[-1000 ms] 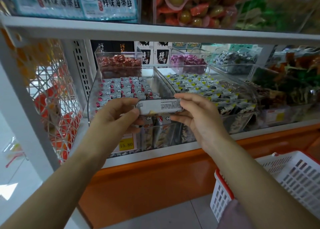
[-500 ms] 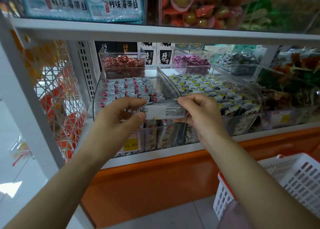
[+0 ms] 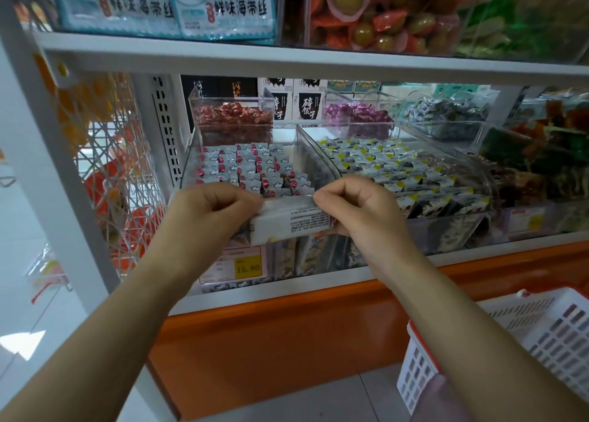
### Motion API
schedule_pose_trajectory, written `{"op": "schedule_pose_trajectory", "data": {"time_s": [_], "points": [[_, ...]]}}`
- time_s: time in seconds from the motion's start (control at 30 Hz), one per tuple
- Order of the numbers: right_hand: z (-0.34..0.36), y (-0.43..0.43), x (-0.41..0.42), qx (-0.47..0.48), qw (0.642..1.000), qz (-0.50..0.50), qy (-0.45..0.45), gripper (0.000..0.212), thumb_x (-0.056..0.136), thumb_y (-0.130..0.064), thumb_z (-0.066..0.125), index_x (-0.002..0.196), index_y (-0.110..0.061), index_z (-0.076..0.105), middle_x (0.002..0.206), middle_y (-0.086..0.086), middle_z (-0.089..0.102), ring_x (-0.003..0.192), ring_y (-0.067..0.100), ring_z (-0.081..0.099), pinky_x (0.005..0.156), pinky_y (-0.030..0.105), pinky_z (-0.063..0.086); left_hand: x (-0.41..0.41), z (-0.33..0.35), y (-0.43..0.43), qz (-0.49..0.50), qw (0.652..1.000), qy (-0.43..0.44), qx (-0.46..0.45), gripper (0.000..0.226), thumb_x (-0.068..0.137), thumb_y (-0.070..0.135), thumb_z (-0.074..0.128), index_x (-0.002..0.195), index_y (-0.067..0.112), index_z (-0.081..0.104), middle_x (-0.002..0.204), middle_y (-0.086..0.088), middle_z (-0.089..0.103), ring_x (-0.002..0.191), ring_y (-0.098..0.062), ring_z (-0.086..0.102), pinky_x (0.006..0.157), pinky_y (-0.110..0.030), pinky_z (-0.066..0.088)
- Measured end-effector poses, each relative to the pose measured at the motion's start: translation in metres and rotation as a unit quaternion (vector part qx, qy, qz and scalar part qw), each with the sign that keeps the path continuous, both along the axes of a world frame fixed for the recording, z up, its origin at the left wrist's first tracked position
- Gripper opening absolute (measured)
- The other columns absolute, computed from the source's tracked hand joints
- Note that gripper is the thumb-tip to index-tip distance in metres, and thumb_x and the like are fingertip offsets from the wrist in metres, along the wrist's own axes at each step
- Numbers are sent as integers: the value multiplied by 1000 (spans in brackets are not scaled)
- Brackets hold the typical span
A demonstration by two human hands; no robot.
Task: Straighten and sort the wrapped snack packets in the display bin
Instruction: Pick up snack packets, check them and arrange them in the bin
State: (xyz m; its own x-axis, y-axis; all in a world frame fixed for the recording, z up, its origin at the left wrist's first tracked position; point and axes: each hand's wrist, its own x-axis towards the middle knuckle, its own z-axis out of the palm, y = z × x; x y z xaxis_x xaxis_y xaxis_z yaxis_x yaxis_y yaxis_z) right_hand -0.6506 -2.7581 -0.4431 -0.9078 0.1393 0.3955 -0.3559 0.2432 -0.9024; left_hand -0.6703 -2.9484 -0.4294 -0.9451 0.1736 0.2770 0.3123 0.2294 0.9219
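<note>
Head view: left hand (image 3: pixel 207 211) and right hand (image 3: pixel 353 208) each pinch an end of a white, black-printed wrapped snack packet (image 3: pixel 296 222). They hold it level at the front edge of the clear acrylic display bin (image 3: pixel 190 162), probably to square it with the red-dotted packet rows (image 3: pixel 251 166) inside.

Clear glossy plastic bin (image 3: pixel 310 141); shiny foil packets (image 3: pixel 242 166); matt white perforated plastic basket (image 3: pixel 541 335).

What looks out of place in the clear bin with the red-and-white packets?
Rows are mostly neat, but a few packets at the bin's front right sit twisted, showing dark patches instead of cloud print. The left hand and right hand pinch another packet, small-print side up.
</note>
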Motion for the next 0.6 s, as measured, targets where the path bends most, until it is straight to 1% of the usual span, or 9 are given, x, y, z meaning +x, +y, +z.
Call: {"op": "schedule_pose_trajectory", "data": {"time_s": [0.07, 0.13, 0.2, 0.23, 0.3, 0.37, 0.43, 0.53, 0.6], "points": [[0, 1, 0, -1, 1000, 10, -7, 24, 85, -15, 64, 65, -28, 68, 74, -1, 68, 80, 21, 68, 75, 50, 57, 0, 0, -1, 6, 1000, 17, -21, 21, 85, 26, 60, 66, 25, 69, 69, 13, 70, 62, -7, 66, 49, -11, 50], [1, 1, 0, -19, 999, 21, -16, 23, 86, -13, 63, 66, -23, 68, 73, 1, 68, 77, 20, 68, 68, 46, 59, 1, -1, 0, 5, 999, 33, -30, 20, 86, 27, 58, 68, 25, 69, 68, 11, 70, 61, -7, 66, 52, -13, 52], [0, 2, -1, -42, 999, 15, -17, 22, 87, -10, 62, 67, -18, 66, 71, 1, 67, 72, 17, 68, 61, 40, 60, 3, 0, 1, -5, 999, 38, -22, 19, 86, 27, 57, 72, 23, 70, 69, 8, 71, 60, -8, 66, 54, -17, 54], [-1, 2, -2, -50, 999, 6, -14, 22, 87, -10, 61, 67, -16, 66, 69, 1, 66, 70, 17, 68, 60, 39, 60, 4, 0, 1, -18, 999, 35, -10, 17, 85, 28, 57, 76, 23, 70, 71, 7, 71, 61, -7, 66, 54, -16, 53], [-1, 1, -2, -68, 998, -3, -15, 21, 89, -9, 60, 68, -12, 64, 67, 0, 66, 68, 17, 68, 58, 38, 60, 6, 2, 2, -51, 999, 18, 7, 13, 78, 32, 60, 85, 27, 70, 79, 8, 72, 69, -3, 67, 57, -10, 50], [-2, 2, -3, -92, 995, -1, -25, 20, 89, -8, 59, 69, -8, 63, 68, 3, 66, 66, 17, 69, 54, 33, 59, 4, 0, 1, -60, 998, 20, -23, 23, 71, 35, 65, 94, 36, 67, 90, 8, 71, 83, -3, 66, 67, -13, 51], [-1, 4, -3, -106, 994, 6, -41, 20, 90, -9, 59, 70, -7, 64, 72, 7, 67, 68, 19, 70, 52, 30, 57, 3, -1, 1, -53, 996, 36, -59, 27, 75, 28, 68, 100, 39, 63, 100, 10, 68, 91, -4, 64, 73, -15, 51], [0, 7, -4, -127, 990, 20, -63, 20, 89, -9, 60, 70, -6, 66, 71, 8, 70, 69, 23, 71, 50, 29, 56, 2, -3, 1, -45, 997, 45, -51, 27, 81, 23, 65, 104, 38, 62, 100, 10, 68, 88, -1, 64, 70, -10, 52], [0, 7, -4, -143, 987, 22, -73, 21, 89, -10, 60, 70, -6, 67, 73, 10, 71, 69, 25, 71, 50, 29, 57, 3, -5, 3, -36, 996, 61, -53, 28, 83, 22, 62, 108, 35, 62, 98, 9, 68, 85, 3, 63, 64, -5, 48]]}}
